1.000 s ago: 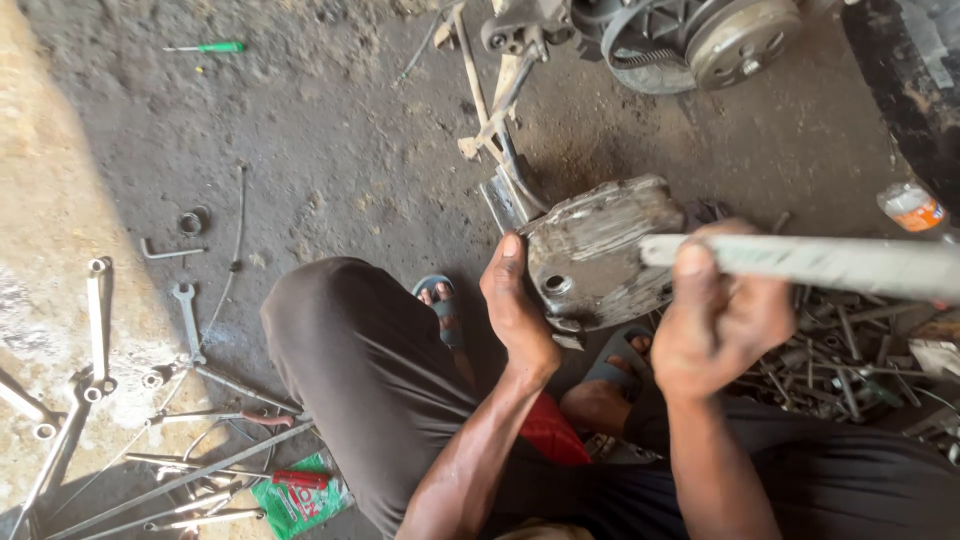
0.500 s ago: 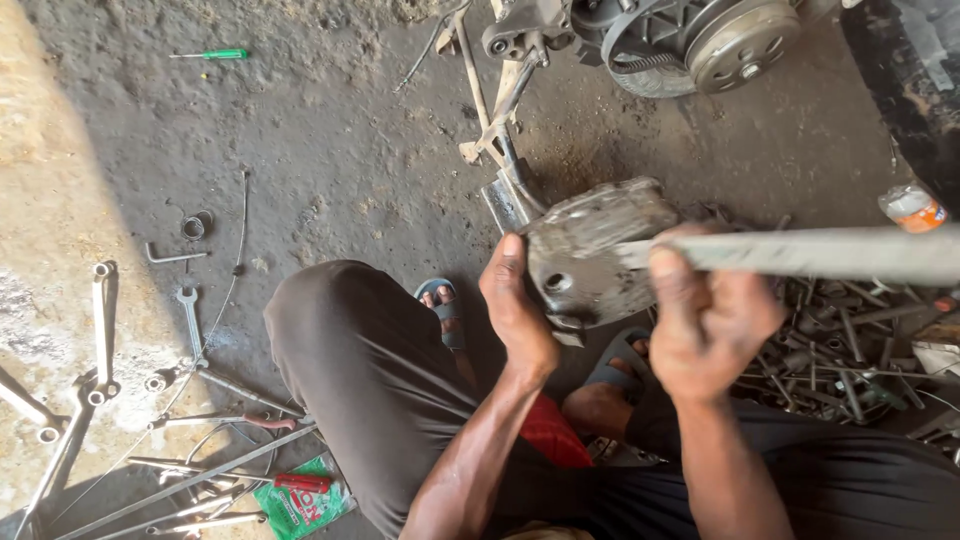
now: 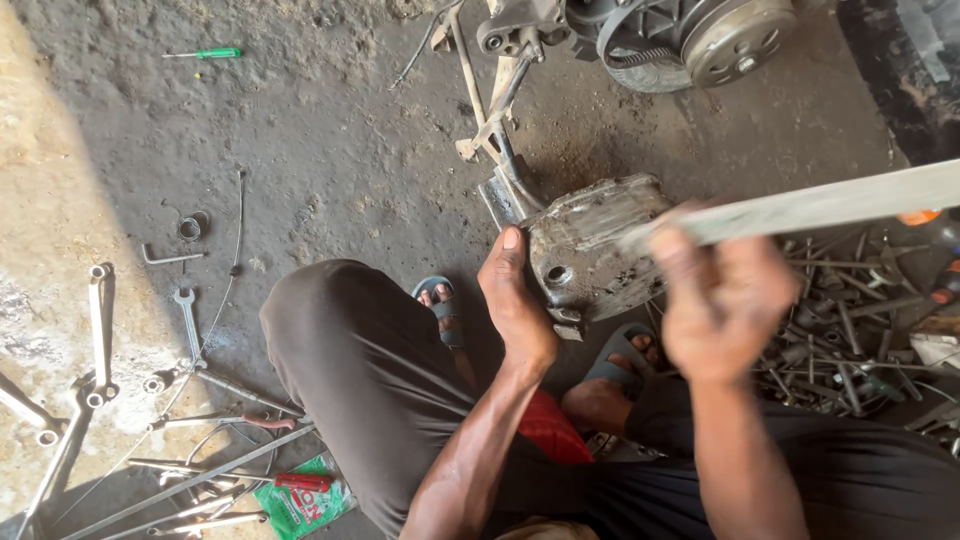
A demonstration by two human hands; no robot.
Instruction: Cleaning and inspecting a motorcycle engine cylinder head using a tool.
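Grey metal casing [image 3: 600, 245] steadied by left hand [image 3: 515, 300], fingers spread flat beside it; right hand [image 3: 725, 290] fingers clamped on flat bar [image 3: 830, 200], blurred. Risk: bar glancing off casing onto left fingers.

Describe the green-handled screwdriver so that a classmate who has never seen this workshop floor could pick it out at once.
Start at the seated person's bent knee and look to the far upper left of the grey floor. There the screwdriver lies flat and alone, well beyond the spanners. Its bright green handle sets it apart from the bare steel tools.
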